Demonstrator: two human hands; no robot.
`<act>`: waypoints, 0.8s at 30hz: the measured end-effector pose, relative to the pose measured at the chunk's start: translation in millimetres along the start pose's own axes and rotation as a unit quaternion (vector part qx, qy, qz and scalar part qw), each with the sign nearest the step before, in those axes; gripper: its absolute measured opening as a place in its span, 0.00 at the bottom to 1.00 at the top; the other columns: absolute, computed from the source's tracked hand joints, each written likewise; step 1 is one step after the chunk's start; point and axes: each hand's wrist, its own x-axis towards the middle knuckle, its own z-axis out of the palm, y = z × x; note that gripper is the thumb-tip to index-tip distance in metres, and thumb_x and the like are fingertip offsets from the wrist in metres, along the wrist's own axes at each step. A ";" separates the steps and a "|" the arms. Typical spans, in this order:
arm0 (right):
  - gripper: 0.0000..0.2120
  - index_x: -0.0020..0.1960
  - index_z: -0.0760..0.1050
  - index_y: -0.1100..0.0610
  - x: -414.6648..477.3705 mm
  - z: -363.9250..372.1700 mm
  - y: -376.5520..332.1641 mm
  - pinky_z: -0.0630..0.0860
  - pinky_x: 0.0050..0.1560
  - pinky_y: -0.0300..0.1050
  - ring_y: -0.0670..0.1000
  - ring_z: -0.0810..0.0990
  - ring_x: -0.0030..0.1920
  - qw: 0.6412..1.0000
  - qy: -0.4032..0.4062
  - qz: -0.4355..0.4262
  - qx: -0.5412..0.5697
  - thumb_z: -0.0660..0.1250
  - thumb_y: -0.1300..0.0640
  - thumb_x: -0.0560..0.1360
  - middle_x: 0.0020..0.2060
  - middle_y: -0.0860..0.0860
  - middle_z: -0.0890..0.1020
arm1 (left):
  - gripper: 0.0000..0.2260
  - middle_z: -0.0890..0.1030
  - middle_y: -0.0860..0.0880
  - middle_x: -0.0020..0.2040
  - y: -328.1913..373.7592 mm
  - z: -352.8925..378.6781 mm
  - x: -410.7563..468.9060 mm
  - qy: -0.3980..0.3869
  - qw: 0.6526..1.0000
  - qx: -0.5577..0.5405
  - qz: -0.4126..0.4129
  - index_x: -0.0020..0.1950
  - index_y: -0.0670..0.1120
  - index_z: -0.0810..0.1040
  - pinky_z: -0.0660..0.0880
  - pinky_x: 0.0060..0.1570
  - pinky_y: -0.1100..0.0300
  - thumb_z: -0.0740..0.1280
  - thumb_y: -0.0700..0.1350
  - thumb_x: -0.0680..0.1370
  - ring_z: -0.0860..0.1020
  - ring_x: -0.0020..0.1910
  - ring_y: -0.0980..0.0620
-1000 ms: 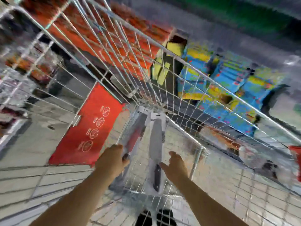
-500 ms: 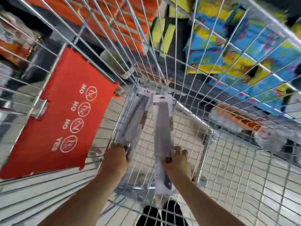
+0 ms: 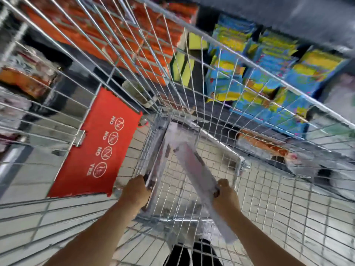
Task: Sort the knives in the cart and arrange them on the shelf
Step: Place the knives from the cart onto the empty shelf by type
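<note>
Both my arms reach down into a wire shopping cart (image 3: 221, 120). My left hand (image 3: 135, 192) is closed around the lower end of a packaged knife (image 3: 155, 156) that lies along the cart's left wall. A second packaged knife (image 3: 196, 169) on a white card is gripped by my right hand (image 3: 225, 195); it is blurred and slanted, its top end pointing up and left, its bottom end hanging past my wrist. The two packs almost meet at their far ends near the cart's front corner.
A red plastic flap (image 3: 99, 150) with white NO/YES symbols hangs on the cart's left side. Beyond the wires are shelves with orange packs (image 3: 134, 35) and blue-and-yellow packs (image 3: 269, 70). Pale floor tiles (image 3: 288, 208) show through the cart's mesh bottom.
The right-hand knife pack has swung from lying parallel beside the left pack to a slant, with my right hand shifted rightward. The left hand keeps its grip in about the same place.
</note>
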 end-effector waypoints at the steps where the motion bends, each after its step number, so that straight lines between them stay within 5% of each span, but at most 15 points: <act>1: 0.06 0.52 0.66 0.56 -6.5 -9.5 -3.6 0.63 0.21 0.30 0.44 0.72 0.30 1.000 0.003 -0.006 0.003 0.56 0.65 0.78 0.33 0.47 0.73 | 0.10 0.80 0.42 0.53 2.5 -6.9 -6.9 -0.008 1.000 0.009 -0.001 0.58 0.38 0.73 0.74 0.45 0.60 0.63 0.39 0.77 0.79 0.51 0.45; 7: 0.08 0.54 0.66 0.57 -53.4 -63.4 -16.5 0.76 0.35 0.46 0.56 0.79 0.41 0.999 0.020 -0.019 0.032 0.60 0.62 0.76 0.44 0.55 0.79 | 0.11 0.77 0.41 0.55 17.8 -58.7 -63.8 0.011 0.998 0.054 0.039 0.59 0.39 0.70 0.68 0.39 0.59 0.61 0.38 0.77 0.77 0.52 0.45; 11: 0.08 0.56 0.68 0.60 -95.3 -99.0 -22.2 0.72 0.33 0.44 0.58 0.81 0.45 0.996 0.058 -0.034 0.065 0.56 0.62 0.77 0.47 0.58 0.81 | 0.12 0.78 0.41 0.54 22.4 -97.9 -107.2 0.040 0.993 0.017 0.107 0.59 0.39 0.72 0.72 0.45 0.57 0.62 0.37 0.76 0.77 0.51 0.44; 14: 0.08 0.52 0.69 0.56 -130.0 -127.1 -29.8 0.76 0.43 0.52 0.59 0.79 0.46 0.986 0.115 -0.079 0.090 0.59 0.64 0.75 0.47 0.57 0.80 | 0.12 0.74 0.46 0.49 20.3 -125.3 -140.9 0.054 0.987 -0.009 0.151 0.59 0.42 0.71 0.68 0.34 0.66 0.63 0.36 0.76 0.74 0.44 0.49; 18: 0.10 0.43 0.61 0.52 -174.3 -162.0 -35.0 0.66 0.34 0.47 0.54 0.73 0.34 0.976 0.141 -0.107 0.124 0.61 0.63 0.73 0.35 0.52 0.76 | 0.16 0.77 0.43 0.54 21.2 -152.5 -185.3 0.080 0.982 -0.024 0.171 0.64 0.43 0.70 0.68 0.36 0.63 0.62 0.38 0.77 0.73 0.42 0.50; 22: 0.11 0.52 0.68 0.58 -208.7 -190.7 -32.7 0.64 0.35 0.44 0.53 0.73 0.38 0.960 0.184 -0.130 0.166 0.63 0.64 0.70 0.36 0.48 0.75 | 0.13 0.80 0.45 0.48 29.0 -175.3 -205.6 0.112 0.971 -0.036 0.208 0.58 0.46 0.73 0.77 0.43 0.53 0.63 0.43 0.74 0.78 0.42 0.44; 24: 0.11 0.51 0.68 0.58 -223.3 -207.3 -33.1 0.63 0.32 0.44 0.53 0.72 0.39 0.948 0.212 -0.150 0.185 0.63 0.62 0.69 0.37 0.49 0.75 | 0.13 0.79 0.43 0.48 41.8 -186.7 -209.1 0.097 0.965 -0.061 0.238 0.60 0.45 0.72 0.77 0.38 0.49 0.63 0.39 0.76 0.79 0.38 0.42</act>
